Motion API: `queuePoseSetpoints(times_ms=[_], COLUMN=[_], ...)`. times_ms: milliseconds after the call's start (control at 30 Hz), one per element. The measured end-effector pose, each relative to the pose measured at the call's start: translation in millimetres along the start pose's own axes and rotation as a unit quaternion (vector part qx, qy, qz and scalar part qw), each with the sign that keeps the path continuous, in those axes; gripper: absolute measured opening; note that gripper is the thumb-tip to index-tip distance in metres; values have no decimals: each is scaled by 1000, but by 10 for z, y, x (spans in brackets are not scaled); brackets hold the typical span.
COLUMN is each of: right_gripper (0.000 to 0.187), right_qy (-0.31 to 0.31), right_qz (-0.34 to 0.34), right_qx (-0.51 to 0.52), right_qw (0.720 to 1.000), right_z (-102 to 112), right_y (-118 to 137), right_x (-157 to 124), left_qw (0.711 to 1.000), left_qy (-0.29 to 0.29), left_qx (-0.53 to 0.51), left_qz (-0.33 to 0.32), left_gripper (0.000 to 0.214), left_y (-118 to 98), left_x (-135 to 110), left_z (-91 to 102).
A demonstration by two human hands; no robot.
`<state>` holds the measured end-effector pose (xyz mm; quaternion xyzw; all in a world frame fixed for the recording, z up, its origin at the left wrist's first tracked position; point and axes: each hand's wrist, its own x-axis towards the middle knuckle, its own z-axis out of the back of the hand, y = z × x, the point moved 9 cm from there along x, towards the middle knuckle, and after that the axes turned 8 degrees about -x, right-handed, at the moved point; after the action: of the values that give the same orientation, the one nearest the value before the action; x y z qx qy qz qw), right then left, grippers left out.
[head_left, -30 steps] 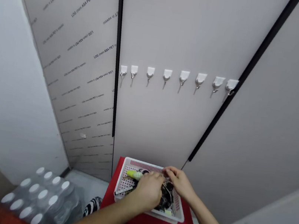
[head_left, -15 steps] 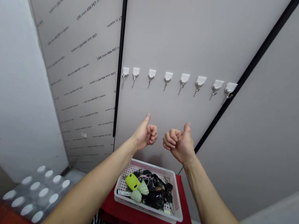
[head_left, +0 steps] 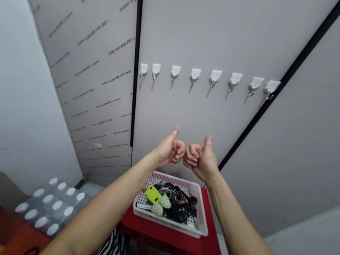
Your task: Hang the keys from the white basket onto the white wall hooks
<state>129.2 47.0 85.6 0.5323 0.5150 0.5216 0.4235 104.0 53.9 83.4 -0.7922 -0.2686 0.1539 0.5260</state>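
My left hand (head_left: 170,149) is held up in a fist with its thumb pointing upward, nothing in it. Facing it, my right hand (head_left: 201,158) makes the same thumb-up fist, also empty, and the knuckles of the two almost meet. Below them a white plastic basket (head_left: 171,225) holds a heap of dark key fobs and rings (head_left: 181,210). Among the heap lie a bright yellow-green car-key-shaped piece (head_left: 152,194) and a green checked bow (head_left: 161,205). Above the hands, several white hooks (head_left: 195,75) with metal prongs run in a row across the panel, bare of anything hung.
The basket stands on a small red stool or table (head_left: 203,247). Behind is a pale panel between black strips (head_left: 138,54). At lower left sit several white-capped bottles (head_left: 49,207) in clear wrap, beside cardboard (head_left: 1,189). Zebra-striped clothing (head_left: 113,251) covers my legs.
My fists have come closer together, from a clear gap to nearly touching. The view has tilted slightly down, and the hooks sit higher in the picture.
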Motion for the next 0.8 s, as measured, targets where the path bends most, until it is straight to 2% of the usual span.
queuePoseSetpoints(times_ms=[100, 167, 267, 333, 400, 500, 600, 700, 800], right_gripper=[51, 47, 37, 31, 25, 14, 16, 22, 28], right_qy=[-24, -61, -96, -94, -111, -173, -214, -206, -196], right_qz=[-24, -33, -35, -25, 0, 30, 19, 17, 27], right_qx=[-41, -128, -323, -427, -481, -494, -478, -496, -553], right_qw=[999, 989, 941, 899, 870, 851, 852, 844, 809], right_z=[53, 138, 237, 250, 281, 411, 554, 570, 516], right_y=[-263, -469, -761, -922, -1013, -1062, -1128, -1156, -1114], right_x=[-44, -115, -279, -397, -514, -670, -757, -751, -710], left_qw=[998, 986, 940, 909, 895, 898, 919, 939, 953], left_qy=[-58, -120, -195, -204, -192, -194, -224, -232, -228], left_qx=[38, 113, 279, 361, 402, 390, 318, 240, 172], left_qz=[8, -2, -35, -35, -34, -54, -63, -81, -101], left_gripper=[53, 44, 27, 20, 18, 21, 22, 19, 17], left_y=[206, 364, 594, 795, 973, 1081, 1094, 1074, 1045], left_x=[-39, -109, -279, -386, -471, -571, -627, -635, -633], left_z=[214, 430, 704, 790, 815, 838, 909, 933, 922])
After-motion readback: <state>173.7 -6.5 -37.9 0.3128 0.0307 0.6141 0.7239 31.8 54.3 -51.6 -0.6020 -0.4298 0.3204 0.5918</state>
